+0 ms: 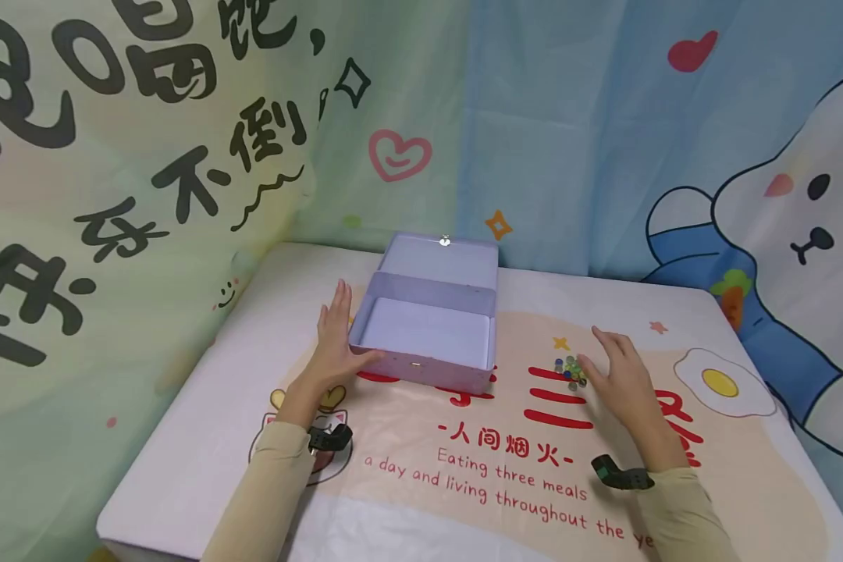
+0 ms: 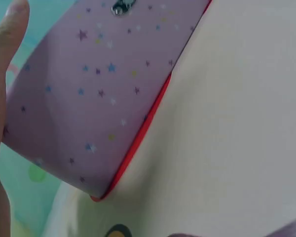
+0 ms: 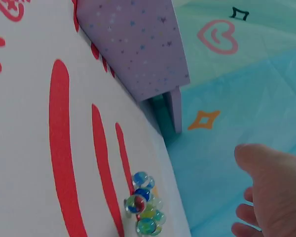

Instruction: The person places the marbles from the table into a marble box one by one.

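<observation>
A lilac box (image 1: 421,368) stands on the table, its hinged lid (image 1: 442,261) tipped back and its inside bare. My left hand (image 1: 333,337) is at the box's front left corner, fingers straight along the left side and thumb reaching across the front edge. Small stars dot the box's wall (image 2: 93,89) in the left wrist view. To the right of the box lies a small cluster of glass marbles (image 1: 570,371), blue, green and clear. Just right of them my right hand (image 1: 621,378) hovers with fingers spread loosely, holding nothing; the marbles (image 3: 145,202) show below it in the right wrist view.
The tablecloth (image 1: 520,523) carries red lettering, a cartoon animal and a fried egg print. Behind the table hangs a printed blue curtain (image 1: 548,140), and a pale green one with large black characters (image 1: 183,187) stands at the left.
</observation>
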Demonstrator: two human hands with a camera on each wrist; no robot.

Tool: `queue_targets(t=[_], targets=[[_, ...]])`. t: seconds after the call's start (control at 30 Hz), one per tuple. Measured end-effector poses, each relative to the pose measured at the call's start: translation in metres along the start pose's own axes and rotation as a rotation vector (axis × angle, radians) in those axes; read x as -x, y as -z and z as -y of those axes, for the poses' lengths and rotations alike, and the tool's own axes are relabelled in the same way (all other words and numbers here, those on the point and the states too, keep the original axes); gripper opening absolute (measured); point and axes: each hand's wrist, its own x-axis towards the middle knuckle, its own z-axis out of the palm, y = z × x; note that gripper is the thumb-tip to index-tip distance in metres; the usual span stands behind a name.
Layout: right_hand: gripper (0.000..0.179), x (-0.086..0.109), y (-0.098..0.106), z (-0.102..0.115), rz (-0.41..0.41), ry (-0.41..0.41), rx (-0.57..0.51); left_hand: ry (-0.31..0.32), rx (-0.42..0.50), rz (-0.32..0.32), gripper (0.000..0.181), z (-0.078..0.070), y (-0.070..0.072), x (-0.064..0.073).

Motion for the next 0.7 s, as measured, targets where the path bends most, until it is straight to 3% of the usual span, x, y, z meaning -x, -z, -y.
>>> queue_targets(t=[0.27,0.5,0.7], targets=[[0.043,-0.001,-0.013,-0.019,0.035,-0.044,0.006,0.079,0.1,0.03,0.128,0.01,-0.006,0.001],[0.036,0.006,-0.017,-0.029,0.098,-0.091,0.024,0.089,0.126,0.032,0.127,0.012,-0.012,0.008],[0.033,0.01,-0.022,-0.034,0.096,-0.088,0.036,0.152,0.147,0.034,0.13,0.015,-0.018,0.012]])
